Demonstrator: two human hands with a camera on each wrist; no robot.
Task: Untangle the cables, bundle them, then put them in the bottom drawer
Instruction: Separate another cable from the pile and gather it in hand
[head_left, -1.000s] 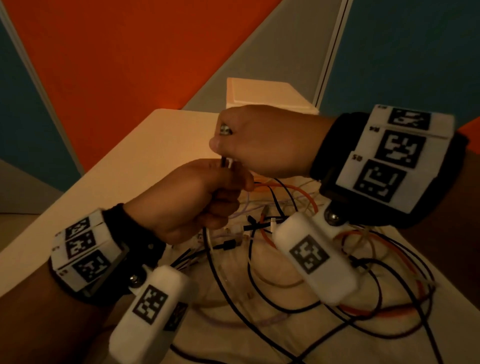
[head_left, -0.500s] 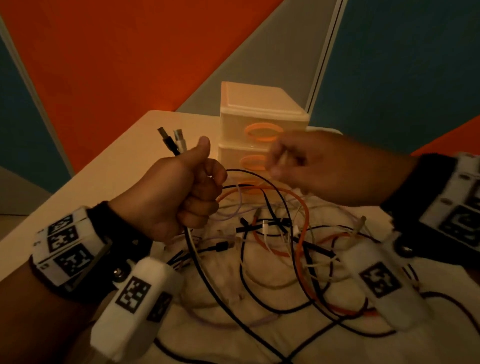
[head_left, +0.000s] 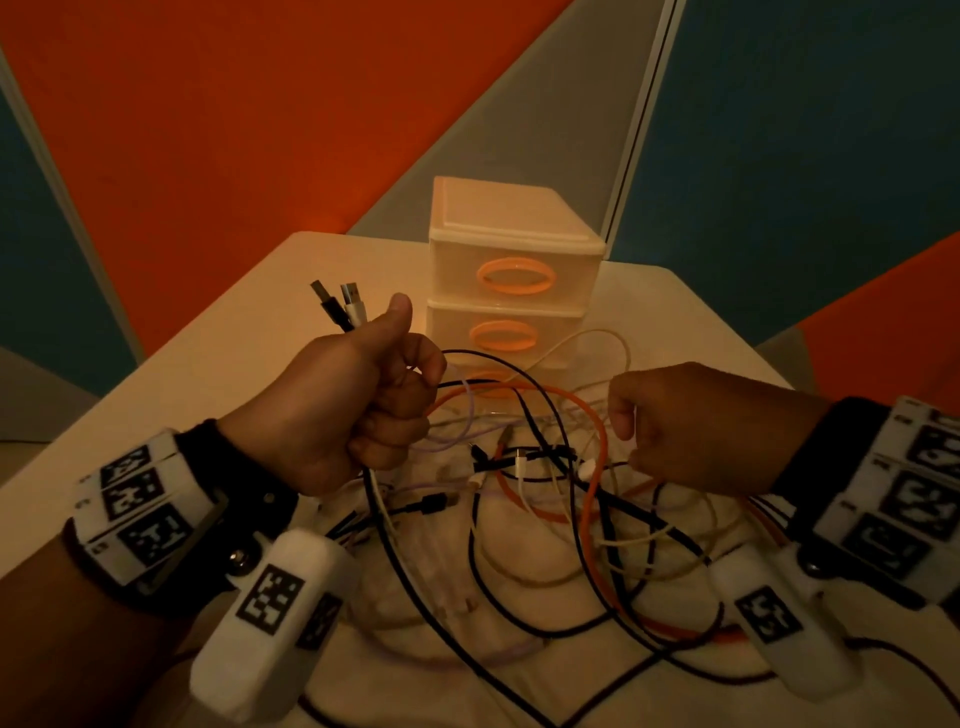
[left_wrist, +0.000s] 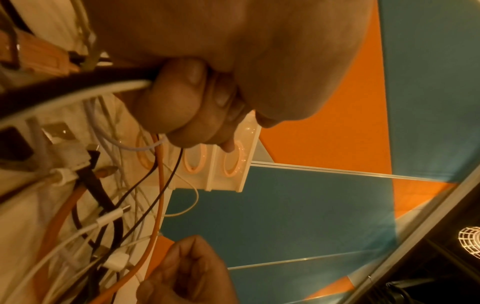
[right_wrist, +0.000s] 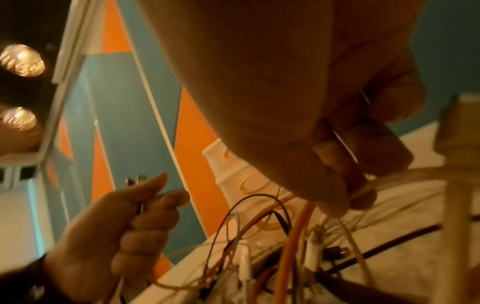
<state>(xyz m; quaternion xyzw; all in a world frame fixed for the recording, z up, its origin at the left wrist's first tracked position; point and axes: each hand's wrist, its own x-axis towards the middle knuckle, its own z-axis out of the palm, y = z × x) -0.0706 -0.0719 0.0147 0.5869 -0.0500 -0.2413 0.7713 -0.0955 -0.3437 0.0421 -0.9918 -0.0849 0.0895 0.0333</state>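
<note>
Meanwhile, at a white table, the left hand is raised in a fist, fingers curled tight around a black cable and a white cable whose USB plugs stick up side by side past the thumb; the same fist shows from below in the left wrist view, both cords running out of it. To its right the right hand hovers just above the pile, thumb and forefinger pinching a thin cream cable, seen in the right wrist view as a pale strand running across the curled fingertips. Between and beneath the two hands lies the tangle of cables, black, white, lilac and cream strands looped over one another on the tabletop, with an orange cable arcing through the middle. Behind the tangle, at the table's far edge, stands a small cream drawer unit with orange oval handles; its drawers appear closed, the bottom drawer partly hidden behind raised cable loops.
</note>
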